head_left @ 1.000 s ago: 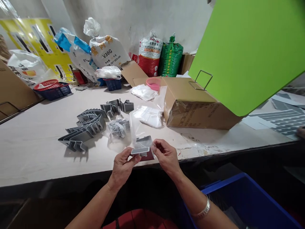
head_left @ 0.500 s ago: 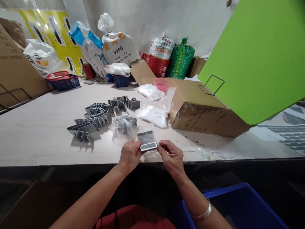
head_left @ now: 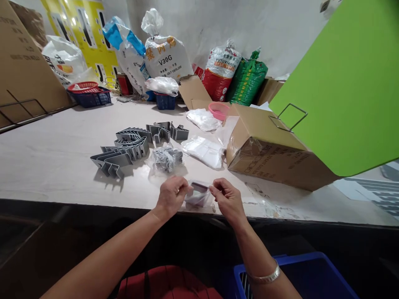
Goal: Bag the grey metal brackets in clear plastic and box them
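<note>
Between my hands is a small clear plastic bag [head_left: 198, 199] with a grey metal piece [head_left: 200, 187] inside, near the table's front edge. My left hand [head_left: 171, 195] pinches the bag's left side, and my right hand [head_left: 229, 199] pinches its right side with thumb and forefinger. Just beyond my left hand lies a clear bag of grey parts [head_left: 167, 160]. Bent grey metal brackets [head_left: 124, 151] stand on edge in a curved row farther left. A stack of clear plastic bags [head_left: 204, 151] rests behind my hands.
A cardboard box [head_left: 277, 158] stands at right, with a big green board [head_left: 336, 83] leaning above it. Baskets [head_left: 90, 97], a pink bowl [head_left: 219, 111] and filled sacks [head_left: 168, 58] line the back. Below the table's front edge, at right, is a blue bin [head_left: 299, 270].
The metal piece, earlier partly tilted with a white-rimmed end facing me, now sits within the bag. My left hand has shifted its grip to the bag's edge. The camera view has turned slightly.
</note>
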Tool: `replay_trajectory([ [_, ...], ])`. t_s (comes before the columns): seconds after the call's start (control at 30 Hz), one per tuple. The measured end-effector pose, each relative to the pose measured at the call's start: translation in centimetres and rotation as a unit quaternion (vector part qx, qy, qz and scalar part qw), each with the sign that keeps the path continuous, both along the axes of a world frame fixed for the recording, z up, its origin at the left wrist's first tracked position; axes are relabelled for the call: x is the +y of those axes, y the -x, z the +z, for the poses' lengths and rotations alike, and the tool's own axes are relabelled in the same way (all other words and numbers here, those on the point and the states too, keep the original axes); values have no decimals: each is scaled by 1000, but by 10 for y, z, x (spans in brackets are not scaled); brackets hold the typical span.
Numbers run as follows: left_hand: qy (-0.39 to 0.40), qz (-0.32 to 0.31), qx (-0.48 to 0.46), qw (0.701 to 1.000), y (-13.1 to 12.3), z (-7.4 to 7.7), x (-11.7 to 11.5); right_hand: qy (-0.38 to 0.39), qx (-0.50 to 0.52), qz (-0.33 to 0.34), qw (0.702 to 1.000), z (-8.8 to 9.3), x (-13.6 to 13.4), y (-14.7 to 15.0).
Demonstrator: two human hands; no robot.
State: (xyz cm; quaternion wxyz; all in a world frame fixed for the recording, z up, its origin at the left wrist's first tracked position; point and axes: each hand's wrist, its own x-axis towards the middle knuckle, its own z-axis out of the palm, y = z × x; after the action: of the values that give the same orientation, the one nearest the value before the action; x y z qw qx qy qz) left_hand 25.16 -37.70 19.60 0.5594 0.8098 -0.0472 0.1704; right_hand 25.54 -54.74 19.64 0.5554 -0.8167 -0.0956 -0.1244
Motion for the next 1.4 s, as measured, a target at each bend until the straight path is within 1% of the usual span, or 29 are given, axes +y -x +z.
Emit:
replay_trajectory([
  [0.07,13,53,-20,998,1,4,-2,28,-45,-7,999,4,5,2],
  [0.13,28,93,-32,995,2,7,-2,33,-79,-17,996,5,9,4],
  [0.23,39,121,-44,991,2,13,-1,-4,-75,-36,997,3,13,7],
  [0.3,41,127,-38,990,3,15,-1,-24,-68,-29,997,2,15,9],
  [0.33,42,121,-33,991,4,16,-2,-27,-68,-18,997,1,16,10],
  [0.4,53,91,-17,994,7,15,-4,-5,-73,19,997,1,17,13],
  [0.47,57,46,9,997,12,12,-8,46,-74,89,992,1,16,15],
  [0.53,21,2,20,1000,18,7,-9,108,-88,165,976,1,13,17],
  [0.57,-11,-13,13,1000,21,4,-10,138,-108,186,967,1,12,17],
  [0.63,-88,-31,-20,995,26,-1,-8,206,-173,187,945,1,8,14],
  [0.7,-158,-54,-45,985,30,-4,-7,262,-235,155,923,0,6,8],
  [0.73,-183,-65,-47,980,32,-4,-6,274,-251,146,917,0,6,5],
  [0.8,-218,-76,-33,972,34,-2,-6,274,-245,160,916,0,8,-3],
  [0.87,-239,-76,-13,968,35,0,-7,282,-205,208,914,2,12,-12],
  [0.93,-242,-88,14,966,36,3,-8,317,-163,261,897,7,17,-18],
  [0.97,-230,-96,31,968,37,3,-7,340,-144,282,886,9,20,-21],
  [1.03,-173,-111,63,977,37,3,-4,373,-112,312,866,13,24,-25],
  [1.07,-134,-111,65,983,35,2,0,376,-98,317,865,13,25,-26],
  [1.1,-99,-98,50,989,33,2,6,367,-85,312,872,12,26,-28],
  [1.13,-76,-69,18,995,28,3,13,341,-75,294,890,9,26,-30],
  [1.17,-68,-25,-26,997,21,3,21,299,-72,264,914,5,27,-33],
  [1.2,-75,32,-73,994,12,5,31,246,-78,221,941,0,28,-36],
  [1.23,-94,97,-112,984,1,6,41,189,-93,166,963,-6,30,-40],
  [1.27,-116,155,-133,972,-12,7,51,135,-116,105,978,-11,34,-46],
  [1.3,-135,188,-135,963,-27,8,60,89,-143,46,985,-16,39,-52],
  [1.33,-146,206,-124,960,-42,9,69,54,-170,-7,984,-20,46,-59],
  [1.37,-143,209,-104,962,-56,8,77,33,-194,-51,979,-24,54,-66],
  [1.4,-123,201,-73,969,-69,6,83,22,-213,-84,973,-28,63,-74],
])
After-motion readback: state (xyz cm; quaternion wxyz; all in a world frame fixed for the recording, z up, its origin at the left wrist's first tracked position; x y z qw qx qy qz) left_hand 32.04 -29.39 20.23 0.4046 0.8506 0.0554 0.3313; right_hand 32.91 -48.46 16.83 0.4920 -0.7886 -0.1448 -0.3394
